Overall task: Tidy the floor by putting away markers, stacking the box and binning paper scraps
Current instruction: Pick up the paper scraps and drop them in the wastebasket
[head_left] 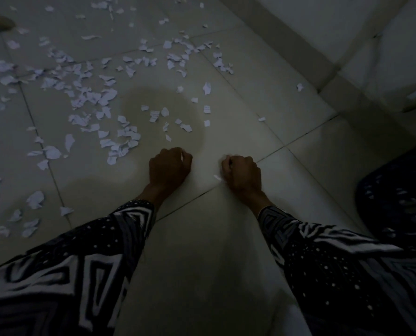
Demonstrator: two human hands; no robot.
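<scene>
Several torn white paper scraps [110, 139] lie strewn over the pale tiled floor [214, 238], mostly to the left and far side of my hands. My left hand [169, 167] is down at the floor with its fingers curled, and a bit of white paper shows at its fingertips. My right hand [242, 174] is curled too, low over the tile, with white scraps peeking out at its thumb side and below its palm. No markers or box are in view.
A wall and skirting [299, 44] run diagonally along the upper right. A dark patterned cloth or mat [396, 197] lies at the right edge. A brownish round spot [0, 23] marks the floor at the far left. The scene is dim.
</scene>
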